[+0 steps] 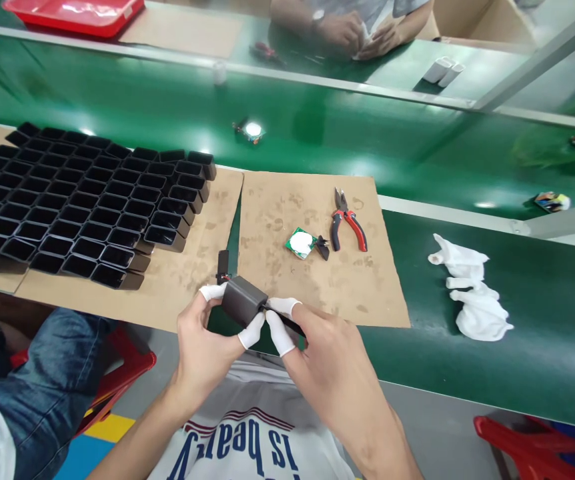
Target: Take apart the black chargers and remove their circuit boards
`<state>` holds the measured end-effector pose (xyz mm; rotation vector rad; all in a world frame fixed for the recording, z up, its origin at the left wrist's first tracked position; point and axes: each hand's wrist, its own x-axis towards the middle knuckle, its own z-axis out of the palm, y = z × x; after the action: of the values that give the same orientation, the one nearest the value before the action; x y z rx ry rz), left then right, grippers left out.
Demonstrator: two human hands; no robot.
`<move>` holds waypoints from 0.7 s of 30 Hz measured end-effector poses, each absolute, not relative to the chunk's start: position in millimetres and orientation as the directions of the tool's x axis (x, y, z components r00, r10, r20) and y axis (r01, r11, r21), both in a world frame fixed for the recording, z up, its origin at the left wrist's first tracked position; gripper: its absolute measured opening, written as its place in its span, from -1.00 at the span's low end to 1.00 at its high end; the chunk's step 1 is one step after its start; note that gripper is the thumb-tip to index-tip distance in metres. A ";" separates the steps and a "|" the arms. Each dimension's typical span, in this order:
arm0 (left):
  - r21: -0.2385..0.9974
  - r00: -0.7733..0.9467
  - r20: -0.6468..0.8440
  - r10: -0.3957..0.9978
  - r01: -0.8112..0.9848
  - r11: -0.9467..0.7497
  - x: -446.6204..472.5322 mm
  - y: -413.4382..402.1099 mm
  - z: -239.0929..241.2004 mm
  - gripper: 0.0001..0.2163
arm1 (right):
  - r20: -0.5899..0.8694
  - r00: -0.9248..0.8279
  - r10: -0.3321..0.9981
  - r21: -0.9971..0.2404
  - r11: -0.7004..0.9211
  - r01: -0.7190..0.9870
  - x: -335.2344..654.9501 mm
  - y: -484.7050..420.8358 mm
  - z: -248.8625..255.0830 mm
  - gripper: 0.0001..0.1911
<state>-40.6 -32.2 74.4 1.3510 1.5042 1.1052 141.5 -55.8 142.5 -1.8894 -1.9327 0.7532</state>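
My left hand (pixel 212 333) wears white finger cots and grips a black box-shaped plastic housing (pixel 243 301) by its sides, just over the front edge of the bench. My right hand (pixel 317 340), also in finger cots, pinches a thin black strip-like piece (pixel 287 321) at the housing's right end; whether it is a cord cannot be made out. A small black part with fine wires (pixel 223 265) shows beyond the housing's left end. On the cardboard lie a green circuit board with a white patch (pixel 301 243) and red-and-black pliers (pixel 347 223).
Rows of black housings (pixel 77 200) stand at the left on cardboard (pixel 277 200). White cloth gloves (pixel 477 287) lie on the green bench at the right. Across the raised ledge, a co-worker's hands (pixel 362 37) hold something white, and a red tray (pixel 77 15) sits far left.
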 end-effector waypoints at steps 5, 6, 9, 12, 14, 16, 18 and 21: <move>0.901 -0.119 0.214 0.970 0.407 -0.149 -44.1 -32.4 66.2 -0.62 | -0.205 -0.115 0.972 -0.595 -0.030 0.803 136.1 -53.9 132.7 -0.76; 0.891 -0.110 0.244 0.963 0.418 -0.178 -45.7 -31.9 64.1 -0.61 | -0.228 -0.132 0.965 -0.604 -0.034 0.797 135.4 -54.0 130.6 -0.74; 0.881 -0.089 0.283 0.955 0.418 -0.222 -50.4 -30.0 59.3 -0.60 | -0.235 -0.141 0.962 -0.635 -0.042 0.771 133.2 -55.3 124.2 -0.73; 0.889 -0.075 0.280 0.957 0.396 -0.229 -53.3 -28.2 56.8 -0.60 | -0.217 -0.126 0.968 -0.686 -0.059 0.726 130.1 -57.0 119.1 -0.74; 0.901 -0.063 0.267 0.962 0.371 -0.226 -54.2 -27.7 56.1 -0.59 | -0.217 -0.111 0.970 -0.711 -0.079 0.698 127.8 -58.3 116.9 -0.72; 0.910 -0.051 0.263 0.964 0.345 -0.230 -54.8 -27.7 55.6 -0.59 | -0.221 -0.098 0.970 -0.727 -0.097 0.680 126.0 -60.2 115.1 -0.71; 0.916 -0.046 0.263 0.964 0.324 -0.235 -55.3 -28.0 55.0 -0.60 | -0.234 -0.088 0.968 -0.736 -0.117 0.667 124.6 -62.6 113.2 -0.72; 0.919 -0.047 0.260 0.965 0.320 -0.232 -56.3 -28.6 52.5 -0.60 | -0.252 -0.063 0.966 -0.753 -0.155 0.639 123.5 -66.0 109.7 -0.72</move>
<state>-56.3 -28.6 52.5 1.5956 1.3825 1.2983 123.5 -66.0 109.7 -1.8135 -1.7124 1.0865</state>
